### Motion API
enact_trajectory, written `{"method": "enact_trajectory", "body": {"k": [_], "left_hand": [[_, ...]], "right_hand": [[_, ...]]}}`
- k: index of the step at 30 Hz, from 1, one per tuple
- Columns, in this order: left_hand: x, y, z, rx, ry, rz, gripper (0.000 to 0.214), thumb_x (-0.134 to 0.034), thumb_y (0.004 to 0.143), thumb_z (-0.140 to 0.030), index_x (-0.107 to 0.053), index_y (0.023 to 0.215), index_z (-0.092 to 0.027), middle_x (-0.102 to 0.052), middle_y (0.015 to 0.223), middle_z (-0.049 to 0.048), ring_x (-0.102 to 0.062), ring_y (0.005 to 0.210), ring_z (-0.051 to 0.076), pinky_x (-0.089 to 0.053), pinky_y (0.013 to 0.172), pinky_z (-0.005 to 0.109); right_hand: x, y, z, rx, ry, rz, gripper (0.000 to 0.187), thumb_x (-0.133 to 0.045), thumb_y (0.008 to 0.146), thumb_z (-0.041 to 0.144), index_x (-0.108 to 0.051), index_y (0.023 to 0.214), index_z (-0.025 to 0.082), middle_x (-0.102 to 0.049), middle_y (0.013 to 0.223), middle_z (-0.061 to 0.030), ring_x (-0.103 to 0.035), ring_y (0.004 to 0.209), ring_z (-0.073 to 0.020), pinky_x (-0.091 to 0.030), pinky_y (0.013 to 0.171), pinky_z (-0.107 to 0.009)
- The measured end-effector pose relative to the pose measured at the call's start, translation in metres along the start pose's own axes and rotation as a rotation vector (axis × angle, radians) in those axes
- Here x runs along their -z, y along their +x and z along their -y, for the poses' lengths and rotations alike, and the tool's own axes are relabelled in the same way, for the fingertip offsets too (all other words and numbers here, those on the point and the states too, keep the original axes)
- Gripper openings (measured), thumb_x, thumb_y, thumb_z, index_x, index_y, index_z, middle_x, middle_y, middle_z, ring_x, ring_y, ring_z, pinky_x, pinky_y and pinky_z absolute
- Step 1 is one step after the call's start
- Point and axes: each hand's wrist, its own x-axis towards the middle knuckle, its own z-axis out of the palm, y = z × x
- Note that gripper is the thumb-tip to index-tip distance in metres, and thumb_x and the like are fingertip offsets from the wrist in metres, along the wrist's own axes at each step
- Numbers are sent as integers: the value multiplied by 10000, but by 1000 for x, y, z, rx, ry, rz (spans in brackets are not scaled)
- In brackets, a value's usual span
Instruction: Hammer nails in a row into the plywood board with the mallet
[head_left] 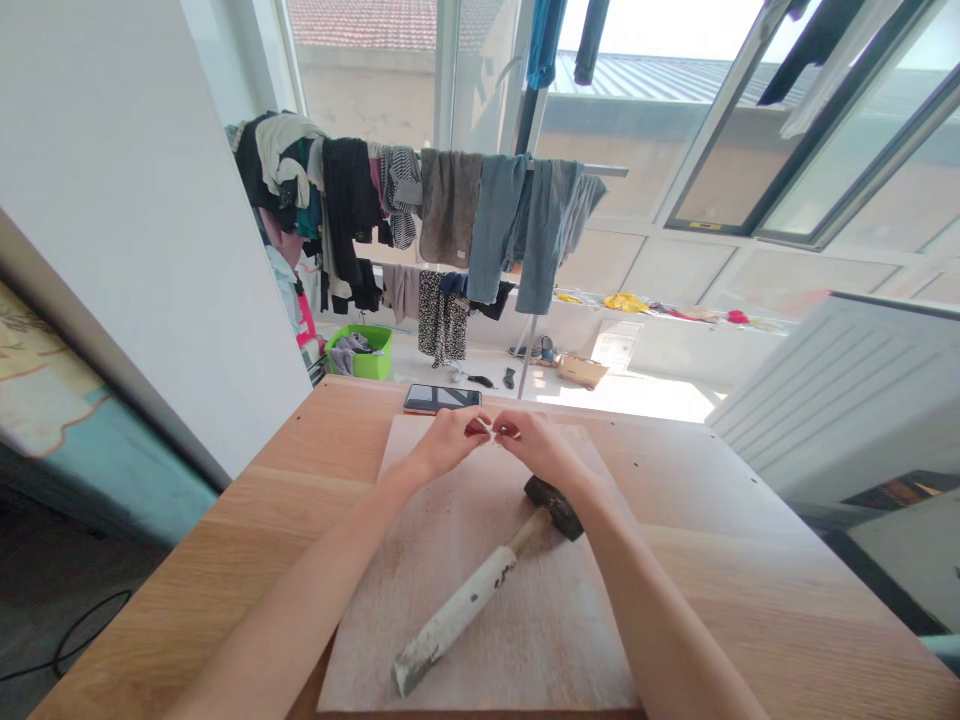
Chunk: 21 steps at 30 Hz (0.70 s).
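Note:
My left hand (454, 438) and my right hand (529, 440) meet above the far part of a pale wooden board (450, 570). Both are closed in a pinch, fingertips almost touching. Between them shows something tiny and whitish, too small to name. A hammer (472, 598) lies diagonally on the board, its dark head (555, 505) beside my right forearm and its white-coated, worn handle pointing toward me. Just beyond my left hand, a phone (442, 399) rests on the table.
The board lies on a wooden table (720, 600) with a few small dark specks. Beyond its far edge stand a clothes rack (615, 172) hung with laundry and a green basket (375, 360). White panels flank the table on both sides.

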Motion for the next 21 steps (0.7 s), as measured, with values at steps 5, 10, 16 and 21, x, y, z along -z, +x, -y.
{"method": "enact_trajectory", "body": {"k": [5,10,16,21], "left_hand": [[27,-4,-15,39,-85,242,241,-728,764,-176,-708,1005,-180,-803,852,27,-765,834,196,-565,774,255],[42,-7,-23,106,-127,354,278,-732,740,-183,-689,1014,-168,-793,878,42,-749,833,193,-548,748,254],[52,-9,-25,134,-86,373,323,-726,742,-180,-688,1062,-164,-784,941,63,-749,859,194,-566,749,264],[56,-9,-26,55,-16,292,241,-709,788,-240,-699,1019,-174,-774,895,48,-732,833,184,-560,726,261]], "right_hand": [[8,-4,9,4,110,130,89,-658,790,129,-622,775,208,-709,734,6,-642,715,-174,-430,642,-264],[11,-8,18,-9,223,245,127,-684,796,162,-579,839,218,-764,782,5,-703,731,-177,-474,633,-260],[16,-10,24,-2,285,303,166,-673,831,156,-610,970,222,-808,914,-15,-736,807,-168,-520,708,-265],[18,-11,24,12,228,231,140,-661,841,147,-653,956,226,-790,858,-1,-709,767,-158,-504,692,-264]]}}
